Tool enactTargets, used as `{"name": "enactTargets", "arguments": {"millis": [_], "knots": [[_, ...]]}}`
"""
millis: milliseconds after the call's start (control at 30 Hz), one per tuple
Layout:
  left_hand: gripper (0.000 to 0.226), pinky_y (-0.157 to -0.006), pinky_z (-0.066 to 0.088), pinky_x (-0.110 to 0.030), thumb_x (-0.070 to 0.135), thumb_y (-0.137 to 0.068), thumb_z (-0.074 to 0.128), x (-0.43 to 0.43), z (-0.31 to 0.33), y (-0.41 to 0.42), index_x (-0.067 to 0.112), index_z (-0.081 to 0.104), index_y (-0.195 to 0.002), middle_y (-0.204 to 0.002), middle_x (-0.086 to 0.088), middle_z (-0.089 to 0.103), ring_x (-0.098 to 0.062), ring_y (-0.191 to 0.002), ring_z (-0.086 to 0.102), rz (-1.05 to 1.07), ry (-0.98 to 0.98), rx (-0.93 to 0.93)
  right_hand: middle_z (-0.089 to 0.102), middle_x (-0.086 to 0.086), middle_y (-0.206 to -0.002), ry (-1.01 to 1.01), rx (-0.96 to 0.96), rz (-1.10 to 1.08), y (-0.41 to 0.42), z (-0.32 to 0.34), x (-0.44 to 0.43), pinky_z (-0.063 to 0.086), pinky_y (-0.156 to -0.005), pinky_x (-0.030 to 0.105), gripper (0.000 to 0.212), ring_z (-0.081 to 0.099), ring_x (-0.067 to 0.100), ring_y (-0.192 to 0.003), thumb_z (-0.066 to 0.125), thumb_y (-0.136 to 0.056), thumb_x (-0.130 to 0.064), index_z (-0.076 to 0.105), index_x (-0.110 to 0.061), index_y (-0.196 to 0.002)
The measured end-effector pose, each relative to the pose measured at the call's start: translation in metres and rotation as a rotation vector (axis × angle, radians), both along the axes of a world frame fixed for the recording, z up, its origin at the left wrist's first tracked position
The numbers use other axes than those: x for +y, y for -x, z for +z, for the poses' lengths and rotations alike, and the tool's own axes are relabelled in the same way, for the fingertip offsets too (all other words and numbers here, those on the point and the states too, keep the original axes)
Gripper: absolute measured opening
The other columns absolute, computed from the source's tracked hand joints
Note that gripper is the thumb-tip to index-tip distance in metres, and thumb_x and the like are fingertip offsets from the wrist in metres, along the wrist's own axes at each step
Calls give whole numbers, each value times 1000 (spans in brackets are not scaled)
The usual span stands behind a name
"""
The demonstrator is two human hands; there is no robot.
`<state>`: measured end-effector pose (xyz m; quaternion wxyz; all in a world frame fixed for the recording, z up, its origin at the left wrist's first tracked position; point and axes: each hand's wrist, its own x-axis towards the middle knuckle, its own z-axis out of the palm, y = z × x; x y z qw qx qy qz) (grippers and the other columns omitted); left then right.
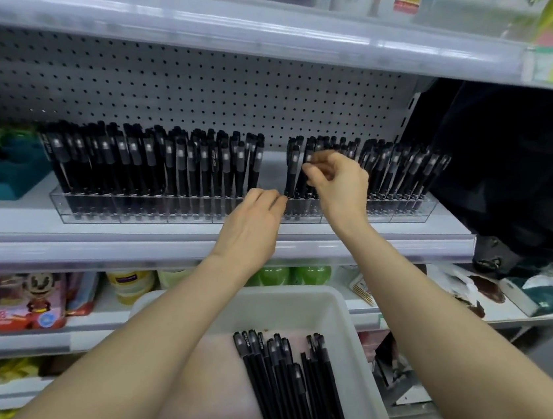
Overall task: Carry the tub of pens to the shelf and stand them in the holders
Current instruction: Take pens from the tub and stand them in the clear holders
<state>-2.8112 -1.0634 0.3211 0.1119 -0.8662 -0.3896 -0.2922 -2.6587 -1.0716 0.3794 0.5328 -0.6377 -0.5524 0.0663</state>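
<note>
Standing one pen in the holder is judged to be the step in hand. The pen (309, 152) is pinched near its top by the right hand (337, 178), with thumb and finger curled on it. Its lower end is down among the slots of the holder (179, 217) on the shelf (99, 239). The left hand (255, 218) is held low at the front of the holder, with its fingertips right by the foot of a pen there. Whether that pen is gripped or only touched cannot be told.

The tub (344, 305) is seen below the shelf, under both arms, and a bunch of loose pens (287, 380) is laid flat in it.

A few things could go wrong from here. The pen is tilted, not upright. If it is let go before its foot is seated in a slot, it could be tipped into the bare gap on its left. The right hand is close to the packed pens behind it, so a bump could knock them over one after another, since they already lean. The long row (146, 169) to the left could be hit the same way by the left hand.

The holder looks clear and light, so it could be slid out of place by a hard push. The tub is touched by neither hand, and what it rests on is not seen — a knock from an arm could spill the pens.
</note>
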Motion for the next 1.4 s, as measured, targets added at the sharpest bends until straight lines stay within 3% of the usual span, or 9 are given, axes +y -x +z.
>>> {"name": "enactTargets", "arguments": {"millis": [167,300,467,633,833,1000,1100,1267,1400], "knots": [[62,-83,55,-39,-9,-70,73,-14,-7,10,3,57,-129,-129,-11,55,-29,-119,47,-31,6,-11,72,-3,-93,29,-17,-24,1,-9,-12,55,-87,27,20,67,7,-88,68,-91,-19,71,-11,-109],[51,-73,56,-40,-8,-76,67,-34,-24,26,5,60,-125,-124,-10,58,-28,-111,50,-88,33,-69,71,-7,-93,4,30,-35,4,-25,-33,50,-82,12,20,65,3,-87,67,-91,-17,69,-13,-111],[45,-82,54,-39,1,-80,71,-56,-69,53,5,63,-124,-120,-12,63,-30,-106,59,-87,54,-34,70,-10,-81,76,24,-28,18,-66,-71,52,-75,19,7,64,3,-77,67,-91,-18,72,-20,-94],[52,-92,48,-44,9,-78,75,-60,-104,71,6,61,-128,-119,-15,63,-34,-104,59,-6,72,42,68,-9,-68,372,-147,62,28,-121,-98,53,-67,26,7,65,10,-66,67,-87,-19,71,-20,-81],[56,-95,34,-41,14,-78,71,-60,-121,70,11,57,-132,-113,-10,62,-33,-100,56,39,88,49,72,10,-88,818,-422,37,34,-168,-117,52,-75,35,22,65,29,-89,67,-89,-35,70,-13,-89],[56,-95,31,-41,15,-78,70,-61,-124,66,11,56,-132,-111,-10,61,-32,-99,54,56,95,50,70,13,-95,925,-624,61,40,-172,-114,46,-69,34,43,64,32,-93,64,-88,-51,66,-9,-93],[57,-96,32,-41,15,-79,68,-59,-123,67,12,54,-134,-113,-10,60,-33,-100,53,60,102,65,69,14,-101,960,-570,101,44,-172,-113,49,-78,36,41,63,32,-99,66,-87,-46,67,-7,-99],[58,-94,32,-41,13,-76,70,-60,-124,66,12,55,-132,-110,-10,59,-32,-98,53,58,108,61,70,11,-96,991,-503,129,50,-171,-114,51,-76,34,36,64,30,-95,68,-86,-43,68,-9,-94],[60,-94,33,-40,14,-74,71,-59,-124,66,13,55,-132,-109,-8,59,-30,-97,52,65,114,62,70,7,-103,966,-352,167,51,-168,-116,49,-83,31,33,62,26,-101,76,-81,-32,63,-13,-104]]}}
